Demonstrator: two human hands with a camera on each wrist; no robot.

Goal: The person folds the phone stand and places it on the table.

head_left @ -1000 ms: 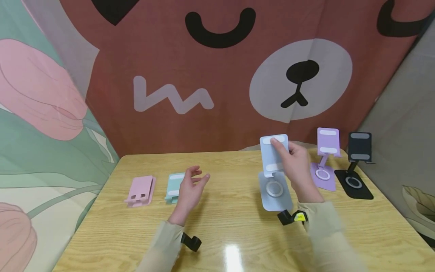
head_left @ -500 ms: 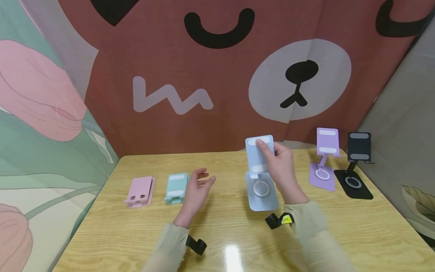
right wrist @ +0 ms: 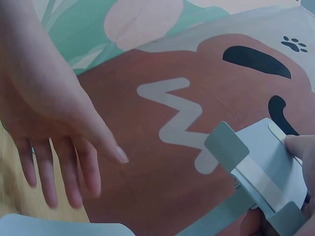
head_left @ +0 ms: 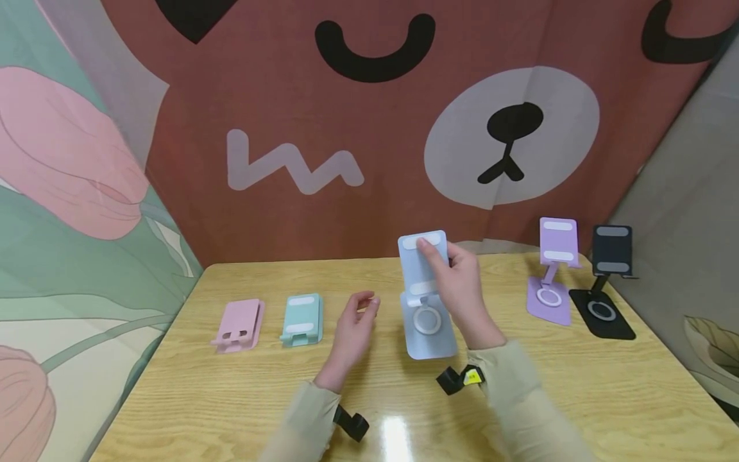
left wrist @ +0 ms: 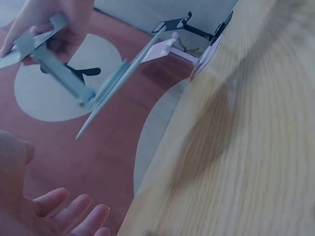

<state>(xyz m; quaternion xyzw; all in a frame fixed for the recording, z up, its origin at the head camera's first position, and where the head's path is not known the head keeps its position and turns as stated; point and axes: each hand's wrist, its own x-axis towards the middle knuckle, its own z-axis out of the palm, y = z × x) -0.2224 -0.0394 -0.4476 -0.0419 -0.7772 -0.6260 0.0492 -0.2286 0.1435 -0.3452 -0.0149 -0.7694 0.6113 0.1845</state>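
Note:
My right hand (head_left: 464,292) grips the upper plate of an unfolded light blue phone stand (head_left: 414,268), thumb on its front face, fingers behind. In the left wrist view the stand's base plate (left wrist: 115,83) hangs in the air, off the wooden table. My left hand (head_left: 352,330) hovers just left of the stand, touching nothing, its fingers loosely relaxed; the right wrist view shows that same left hand (right wrist: 56,115) with fingers spread and pointing down. Left of it, a folded teal phone stand (head_left: 304,311) and a folded pink phone stand (head_left: 241,317) lie on the table.
An unfolded purple phone stand (head_left: 557,240) and an unfolded black phone stand (head_left: 612,247) stand at the table's right rear. The wooden table (head_left: 202,398) ends at a hanging cloth (head_left: 346,224) with a bear print. Both wrists carry small black cameras.
My right hand has carried the light blue phone stand leftward, away from the purple one. My left hand has moved right, from over the teal stand, which now shows fully.

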